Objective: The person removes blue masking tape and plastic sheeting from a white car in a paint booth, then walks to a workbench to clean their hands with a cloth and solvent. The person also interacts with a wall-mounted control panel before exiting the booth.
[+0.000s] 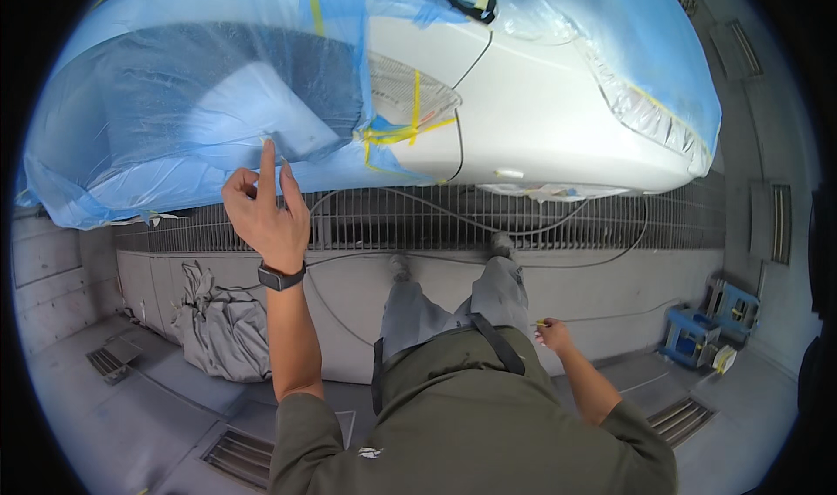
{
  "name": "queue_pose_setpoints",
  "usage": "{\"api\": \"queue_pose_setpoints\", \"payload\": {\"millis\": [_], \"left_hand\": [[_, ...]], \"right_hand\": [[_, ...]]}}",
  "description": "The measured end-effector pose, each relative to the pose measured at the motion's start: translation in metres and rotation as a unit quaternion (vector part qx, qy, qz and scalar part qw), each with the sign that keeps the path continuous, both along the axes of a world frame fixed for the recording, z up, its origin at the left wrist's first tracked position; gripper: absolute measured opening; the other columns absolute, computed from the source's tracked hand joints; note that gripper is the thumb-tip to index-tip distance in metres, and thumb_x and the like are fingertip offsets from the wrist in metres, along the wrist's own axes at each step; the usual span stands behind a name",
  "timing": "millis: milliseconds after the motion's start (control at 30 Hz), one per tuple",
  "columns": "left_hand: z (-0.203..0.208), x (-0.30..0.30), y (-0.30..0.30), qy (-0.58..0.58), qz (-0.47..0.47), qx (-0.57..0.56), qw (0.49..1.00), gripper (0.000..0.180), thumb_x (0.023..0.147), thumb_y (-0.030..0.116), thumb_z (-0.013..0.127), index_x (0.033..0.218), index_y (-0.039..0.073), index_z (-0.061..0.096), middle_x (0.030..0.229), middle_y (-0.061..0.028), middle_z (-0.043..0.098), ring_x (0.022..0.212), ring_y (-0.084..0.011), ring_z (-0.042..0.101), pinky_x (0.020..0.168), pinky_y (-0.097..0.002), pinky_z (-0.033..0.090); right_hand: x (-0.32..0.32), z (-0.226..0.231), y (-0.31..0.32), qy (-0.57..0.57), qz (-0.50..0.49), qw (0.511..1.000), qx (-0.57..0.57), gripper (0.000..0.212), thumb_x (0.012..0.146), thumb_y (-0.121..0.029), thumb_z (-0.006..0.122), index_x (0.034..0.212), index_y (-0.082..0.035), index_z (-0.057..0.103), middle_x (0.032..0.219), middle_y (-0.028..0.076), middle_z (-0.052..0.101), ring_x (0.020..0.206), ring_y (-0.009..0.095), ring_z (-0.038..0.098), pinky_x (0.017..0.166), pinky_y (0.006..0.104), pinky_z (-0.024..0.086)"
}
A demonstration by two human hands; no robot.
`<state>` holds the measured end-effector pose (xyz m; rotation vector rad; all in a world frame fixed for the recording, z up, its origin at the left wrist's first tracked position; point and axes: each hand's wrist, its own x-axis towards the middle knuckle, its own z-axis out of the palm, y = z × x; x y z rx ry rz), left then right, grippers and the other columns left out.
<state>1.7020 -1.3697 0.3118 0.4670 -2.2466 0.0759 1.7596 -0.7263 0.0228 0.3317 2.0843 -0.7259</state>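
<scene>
A car body stands before me, its white panel (540,103) bare between sheets of blue masking film (235,85). My left hand (270,212) is raised to the film on the left, index finger stretched out and its tip at the film's surface. The thumb stands apart, and the other fingers are partly curled. Yellow masking tape (397,135) edges the film beside a masked patch (410,90) of printed sheet. Low at my right side, my right hand (551,334) is closed on a small yellow strip that looks like tape.
A floor grating (558,220) runs along the car's lower edge, with a thin dark hose (514,232) across it. Grey sheeting (222,325) lies bunched at the left. Blue plastic step stools (697,329) stand at the right. Floor vents (680,421) lie behind me.
</scene>
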Motion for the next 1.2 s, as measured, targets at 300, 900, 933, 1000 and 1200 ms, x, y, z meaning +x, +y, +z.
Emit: {"api": "queue_pose_setpoints", "payload": {"millis": [300, 900, 933, 1000, 1200], "left_hand": [[-0.022, 0.030, 0.009, 0.043, -0.207, 0.312, 0.926, 0.035, 0.091, 0.005, 0.073, 0.127, 0.003, 0.071, 0.096, -0.0031, 0.046, 0.079, -0.0126, 0.042, 0.068, -0.0278, 0.037], [-0.080, 0.048, 0.016, 0.040, 0.025, 0.089, 0.995, 0.035, 0.084, 0.010, 0.079, 0.113, -0.001, 0.062, 0.100, -0.0108, 0.050, 0.076, -0.0211, 0.045, 0.070, -0.0365, 0.042], [-0.109, 0.059, 0.036, 0.003, -0.004, 0.107, 0.994, 0.033, 0.083, 0.007, 0.077, 0.111, 0.000, 0.062, 0.099, -0.0103, 0.050, 0.076, -0.0213, 0.045, 0.071, -0.0362, 0.042], [-0.167, 0.085, 0.078, -0.139, -0.075, 0.230, 0.960, 0.030, 0.082, 0.004, 0.075, 0.110, 0.002, 0.062, 0.103, -0.0106, 0.055, 0.078, -0.0223, 0.048, 0.068, -0.0357, 0.042], [-0.296, 0.098, 0.151, -0.475, -0.173, 0.392, 0.769, 0.035, 0.086, 0.014, 0.073, 0.119, 0.008, 0.061, 0.111, -0.0099, 0.061, 0.098, -0.0278, 0.065, 0.078, -0.0418, 0.052]], "right_hand": [[0.122, 0.016, -0.082, 0.057, -0.102, 0.993, -0.001, 0.033, 0.090, -0.021, 0.061, 0.113, 0.001, 0.071, 0.083, 0.016, 0.074, 0.075, 0.024, 0.074, 0.070, 0.0391, 0.057], [0.111, -0.030, 0.018, 0.078, -0.069, 0.994, 0.026, 0.030, 0.085, -0.028, 0.065, 0.100, -0.003, 0.071, 0.083, 0.015, 0.073, 0.078, 0.032, 0.070, 0.072, 0.0431, 0.055], [0.095, -0.025, 0.009, 0.047, -0.113, 0.992, -0.003, 0.037, 0.082, -0.029, 0.069, 0.109, -0.004, 0.072, 0.094, 0.018, 0.074, 0.089, 0.036, 0.071, 0.080, 0.0446, 0.056], [0.063, -0.013, -0.020, 0.110, -0.108, 0.988, 0.008, 0.035, 0.082, -0.026, 0.070, 0.109, -0.004, 0.072, 0.092, 0.016, 0.074, 0.087, 0.035, 0.071, 0.079, 0.0430, 0.056], [-0.029, 0.032, -0.127, 0.258, -0.250, 0.920, -0.155, 0.014, 0.085, -0.008, 0.070, 0.097, -0.001, 0.067, 0.086, 0.012, 0.074, 0.077, 0.025, 0.072, 0.070, 0.0349, 0.056]]}}
